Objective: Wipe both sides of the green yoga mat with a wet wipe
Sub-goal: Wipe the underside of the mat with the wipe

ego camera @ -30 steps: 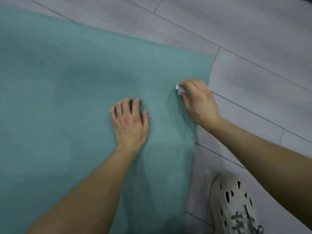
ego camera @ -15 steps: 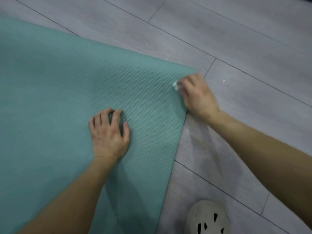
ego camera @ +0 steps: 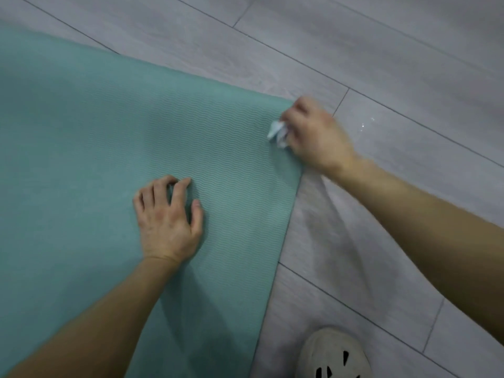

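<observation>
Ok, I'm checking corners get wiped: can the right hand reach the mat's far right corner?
Probably yes. The right hand, gripping the wet wipe, is right beside that corner of the green yoga mat; nothing lies between, and the left hand rests farther back.

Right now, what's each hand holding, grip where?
Right hand clutches the wadded wet wipe, part poking out; left hand rests on the yoga mat, holding nothing.

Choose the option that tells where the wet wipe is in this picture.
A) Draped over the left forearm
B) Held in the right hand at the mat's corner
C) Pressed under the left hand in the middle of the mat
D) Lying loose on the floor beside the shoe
B: the right hand grips the crumpled white wet wipe at the corner of the green yoga mat, while the left hand rests on the mat and holds nothing.
</observation>
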The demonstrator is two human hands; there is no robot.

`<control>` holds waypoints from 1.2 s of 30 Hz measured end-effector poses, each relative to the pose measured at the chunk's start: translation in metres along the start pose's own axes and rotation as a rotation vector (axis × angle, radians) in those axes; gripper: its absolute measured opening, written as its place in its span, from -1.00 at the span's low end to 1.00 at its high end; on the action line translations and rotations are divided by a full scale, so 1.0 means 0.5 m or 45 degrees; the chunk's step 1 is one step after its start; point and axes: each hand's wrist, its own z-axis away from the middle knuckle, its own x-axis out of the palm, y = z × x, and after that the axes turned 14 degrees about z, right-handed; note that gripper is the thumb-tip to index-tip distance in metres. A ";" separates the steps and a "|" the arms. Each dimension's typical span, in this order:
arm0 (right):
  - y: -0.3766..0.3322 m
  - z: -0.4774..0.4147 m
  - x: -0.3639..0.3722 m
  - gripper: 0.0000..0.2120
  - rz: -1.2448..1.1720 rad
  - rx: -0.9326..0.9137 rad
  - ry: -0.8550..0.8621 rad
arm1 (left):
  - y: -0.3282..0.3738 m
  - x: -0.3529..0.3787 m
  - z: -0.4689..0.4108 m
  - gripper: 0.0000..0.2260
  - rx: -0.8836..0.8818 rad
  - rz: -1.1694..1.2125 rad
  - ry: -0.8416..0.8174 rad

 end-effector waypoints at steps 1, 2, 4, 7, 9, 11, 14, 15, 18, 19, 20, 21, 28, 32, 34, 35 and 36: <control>0.031 -0.018 -0.007 -0.79 0.003 0.198 0.061 | 0.001 0.000 0.000 -0.60 -0.003 0.000 0.000; 0.041 -0.023 -0.009 -0.78 -0.014 0.360 0.106 | 0.001 0.000 0.000 -0.60 -0.005 0.000 -0.001; -0.010 -0.004 0.004 -0.80 -0.045 0.464 0.130 | 0.001 0.001 0.000 -0.60 -0.006 -0.002 -0.004; -0.165 0.091 0.035 -0.82 -0.180 -0.143 -0.170 | -0.001 0.002 0.000 -0.60 -0.003 -0.007 0.001; -0.177 0.109 0.020 -0.85 -0.204 -0.407 -0.283 | 0.001 0.002 0.002 -0.61 0.008 0.002 0.010; -0.097 0.054 0.002 -0.73 -0.140 -0.202 -0.101 | -0.001 0.002 0.000 -0.61 0.011 0.000 0.013; 0.046 -0.051 -0.056 -0.75 0.162 0.371 0.161 | -0.002 0.001 0.002 -0.61 0.005 -0.002 -0.003; 0.069 -0.071 -0.065 -0.74 0.147 0.534 0.151 | 0.000 0.000 0.001 -0.61 0.005 -0.001 -0.009; -0.001 -0.050 -0.028 -0.73 0.056 0.665 -0.015 | 0.000 0.000 -0.001 -0.60 -0.005 0.004 -0.014; -0.055 -0.014 -0.007 -0.77 -0.002 0.599 -0.105 | 0.000 0.000 0.001 -0.60 -0.007 0.004 -0.014; -0.117 0.030 0.009 -0.81 -0.085 0.502 -0.190 | 0.001 0.000 0.002 -0.60 -0.006 0.003 -0.012; -0.174 0.079 0.021 -0.85 -0.173 0.365 -0.257 | 0.001 0.000 0.002 -0.60 -0.006 0.003 -0.009; -0.026 0.024 -0.042 -0.79 -0.099 0.652 0.172 | 0.000 0.004 0.001 -0.60 -0.012 0.022 -0.003; -0.033 0.006 -0.017 -0.80 -0.117 0.653 0.127 | 0.000 0.002 0.000 -0.60 -0.007 0.026 0.006; -0.156 0.079 0.020 -0.84 -0.266 0.285 -0.039 | -0.002 0.003 0.000 -0.61 0.000 0.025 0.011; -0.219 0.123 0.028 -0.85 -0.349 0.006 -0.138 | -0.002 0.003 0.000 -0.61 0.002 0.021 0.013; -0.259 0.153 0.026 -0.84 -0.376 -0.252 -0.233 | -0.003 0.003 0.002 -0.61 0.004 0.017 0.019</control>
